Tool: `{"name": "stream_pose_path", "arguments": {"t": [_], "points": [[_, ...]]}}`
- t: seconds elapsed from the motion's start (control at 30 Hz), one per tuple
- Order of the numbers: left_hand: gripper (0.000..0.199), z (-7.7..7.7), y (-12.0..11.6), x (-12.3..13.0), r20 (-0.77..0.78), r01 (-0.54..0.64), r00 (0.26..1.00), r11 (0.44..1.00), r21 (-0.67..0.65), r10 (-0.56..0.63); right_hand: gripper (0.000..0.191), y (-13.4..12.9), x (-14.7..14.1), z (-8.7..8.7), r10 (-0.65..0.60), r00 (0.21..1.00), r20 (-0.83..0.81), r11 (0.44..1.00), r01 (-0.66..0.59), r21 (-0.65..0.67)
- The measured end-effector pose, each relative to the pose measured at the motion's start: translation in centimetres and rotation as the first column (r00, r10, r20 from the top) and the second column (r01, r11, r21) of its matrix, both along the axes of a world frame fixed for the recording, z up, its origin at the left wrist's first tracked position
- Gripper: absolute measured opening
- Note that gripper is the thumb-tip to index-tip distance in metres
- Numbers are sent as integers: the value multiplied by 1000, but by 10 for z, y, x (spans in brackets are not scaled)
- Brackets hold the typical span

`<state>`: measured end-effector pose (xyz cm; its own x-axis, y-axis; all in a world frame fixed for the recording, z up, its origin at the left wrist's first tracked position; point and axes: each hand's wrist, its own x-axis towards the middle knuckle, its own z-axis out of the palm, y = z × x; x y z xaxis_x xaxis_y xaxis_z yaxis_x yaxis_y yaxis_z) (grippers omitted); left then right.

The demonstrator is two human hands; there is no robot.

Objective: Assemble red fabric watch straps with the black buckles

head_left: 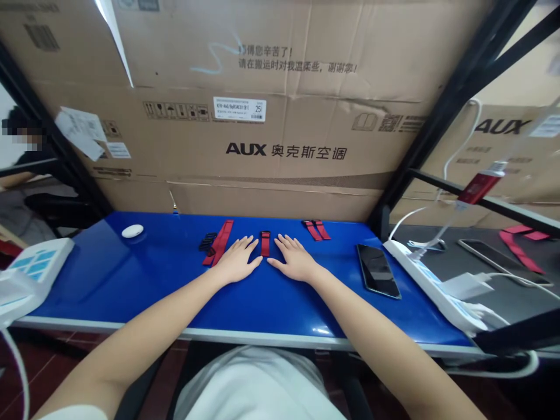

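Note:
Both of my hands lie flat on the blue tabletop (271,303), fingers spread and holding nothing. A short red strap with a black buckle (265,244) lies between them, apart from both. My left hand (237,259) is beside longer red straps (222,236), and its edge seems to overlap or touch their near end. Several black buckles (207,242) sit just left of those straps. My right hand (294,258) rests to the right of the short strap. Farther back to its right lie two short red straps with black buckles (317,230).
A dark phone (378,271) and a white power strip (431,286) lie at the right. A round white object (132,231) sits back left, near another power strip (41,271). Cardboard (280,125) walls the back between black frame posts (450,105). A person (30,140) is far left.

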<state>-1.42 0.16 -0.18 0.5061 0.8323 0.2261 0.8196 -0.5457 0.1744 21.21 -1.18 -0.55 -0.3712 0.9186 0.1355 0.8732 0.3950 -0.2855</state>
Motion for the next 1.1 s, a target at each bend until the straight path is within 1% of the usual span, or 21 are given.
{"name": "stream_pose_path", "arguments": {"t": [0.07,0.13,0.33,0.97,1.1], "points": [[69,0,1,-1,-29,-16,999,999,-45,15,89,0,0,0,-2,1000,2,1000,2,1],[70,-1,2,-2,-40,-17,999,998,-57,15,88,0,-1,-1,-5,1000,5,1000,5,2],[72,-3,3,-2,-57,-20,998,998,-51,17,85,-2,-4,1,-31,999,25,999,31,-5],[70,-2,2,-1,-60,-30,998,998,-60,27,86,-3,-4,3,-29,999,37,999,30,-27],[66,-1,0,0,-68,-47,997,998,-44,44,85,-3,-4,2,-24,999,31,1000,25,-15]]}}
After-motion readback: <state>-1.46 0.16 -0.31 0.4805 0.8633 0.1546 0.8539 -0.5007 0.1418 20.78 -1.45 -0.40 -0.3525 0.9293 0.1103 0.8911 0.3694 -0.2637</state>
